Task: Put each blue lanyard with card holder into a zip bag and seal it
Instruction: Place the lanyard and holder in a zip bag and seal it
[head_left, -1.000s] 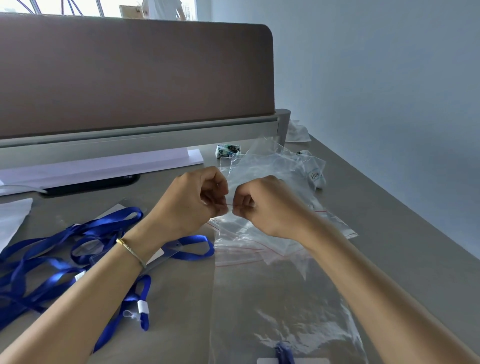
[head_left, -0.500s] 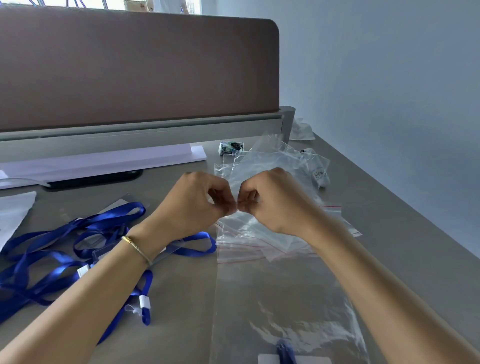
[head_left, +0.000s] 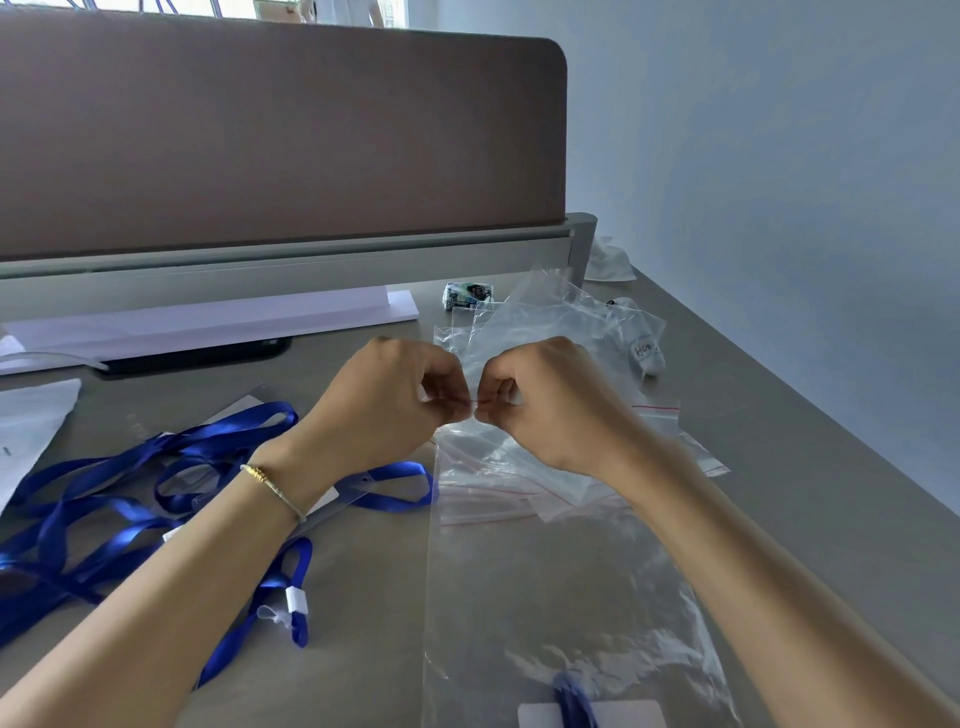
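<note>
Left hand (head_left: 384, 410) and right hand (head_left: 540, 405), drawn closer together than before, pinch the zip bag (head_left: 545, 597) mouth in a closed grip, sealing the lanyard (head_left: 574, 699) inside.

Two hands (head_left: 384, 400), one held bag (head_left: 561, 597)

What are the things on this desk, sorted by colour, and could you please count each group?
Blue: 1 tangled pile of satin lanyards, number unclear
Clear plastic: 1 held zip bag, 1 heap of spare bags
White: 1 long flat box
Black: 1 flat device
Total: 5 groups
</note>
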